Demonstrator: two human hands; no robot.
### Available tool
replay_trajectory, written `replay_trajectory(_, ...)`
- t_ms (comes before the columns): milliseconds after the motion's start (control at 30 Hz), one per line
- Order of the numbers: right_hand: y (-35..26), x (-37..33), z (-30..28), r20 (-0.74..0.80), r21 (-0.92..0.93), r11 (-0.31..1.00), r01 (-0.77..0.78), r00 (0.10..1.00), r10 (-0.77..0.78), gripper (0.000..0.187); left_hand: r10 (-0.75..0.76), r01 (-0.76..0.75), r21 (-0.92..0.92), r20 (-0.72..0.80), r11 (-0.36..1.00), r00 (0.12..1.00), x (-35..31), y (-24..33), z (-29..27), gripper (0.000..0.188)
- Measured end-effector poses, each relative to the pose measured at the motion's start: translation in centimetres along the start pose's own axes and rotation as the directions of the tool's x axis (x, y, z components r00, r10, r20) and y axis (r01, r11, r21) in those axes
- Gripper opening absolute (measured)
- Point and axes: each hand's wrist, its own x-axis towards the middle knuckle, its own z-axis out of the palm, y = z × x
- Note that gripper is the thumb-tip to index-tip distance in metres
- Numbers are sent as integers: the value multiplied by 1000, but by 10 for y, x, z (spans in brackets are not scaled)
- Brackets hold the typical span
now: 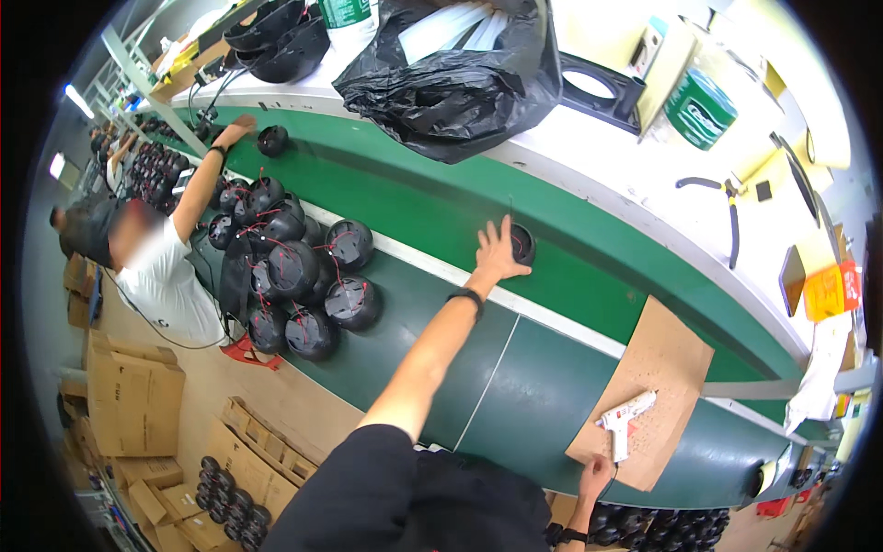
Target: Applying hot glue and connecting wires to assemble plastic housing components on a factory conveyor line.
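Note:
My left hand (498, 256) reaches across to the green conveyor belt, thumb and fingers spread beside a small black round housing (522, 245). The fingertips and thumb lie along its near left side; whether they press on it is hard to see. My right hand (596, 475) is low by the bench edge, its fingers curled at the corner of a brown cardboard sheet (658, 354). What those fingers hold, if anything, I cannot make out. Just beyond them a white glue gun (625, 423) lies on the cardboard, its dark cord running down past the hand.
Black round housings with red wires (308, 276) are heaped on the bench at left. A co-worker (170, 267) reaches toward another housing (272, 141) on the belt. The shelf beyond holds a black plastic bag (451, 101) and pliers (733, 216). Cardboard boxes (136, 400) stand lower left.

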Motion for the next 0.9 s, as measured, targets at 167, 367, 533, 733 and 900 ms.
replay_trajectory(167, 23, 64, -13, -25, -365, 930, 36, 999, -48, 66, -122, 106, 136, 116, 985, 986, 31, 33, 9, 143)
replay_trajectory(367, 16, 104, -2, 84, -514, 804, -298, 915, 394, 89, 222, -235, 75, 153, 969, 963, -42, 13, -10, 139)
replay_trajectory(533, -5, 98, 13, -88, -649, 682, -336, 925, 371, 84, 380, -291, -254, 460, 922, 803, -200, -51, -39, 138)
replay_trajectory(733, 11, 101, 1, -16, -325, 935, -141, 989, 144, 58, 263, -295, 64, 305, 953, 915, -304, -54, -35, 123)
replay_trajectory(900, -43, 84, -21, 301, 539, 663, -519, 854, 424, 17, 197, -199, -39, 411, 979, 890, -287, -68, -54, 104)
